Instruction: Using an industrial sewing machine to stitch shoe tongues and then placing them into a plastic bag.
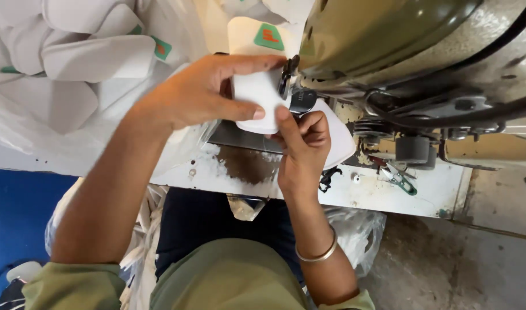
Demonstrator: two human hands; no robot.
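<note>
While we look down over the person's forearms, we see both hands meeting at a white fabric piece (257, 95) lying under the head of an olive-green sewing machine (401, 40). Our view shows the left hand (202, 92) curled over the near left side of that piece, thumb pressed flat along its lower edge and fingers stretched across its top, so it is closed on the cloth in a loose pinch. We see the right hand (303, 149) just below and to the right, its fingers folded in and its thumb pushed up against the same lower edge, touching the left thumb's tip. A metal bangle (320, 252) circles the right wrist. We make out a dark presser foot (287, 74) coming down onto the piece at its right edge, though the needle itself is too small for us to tell. The piece carries a green tag with an orange mark (268, 37) at its far end. More white pieces with similar green tags sit stacked in a clear plastic bag (62, 69) at the left. Green-handled thread snips (402, 179) lie on the worn white surface (360, 192) to the right, well apart from both hands.
</note>
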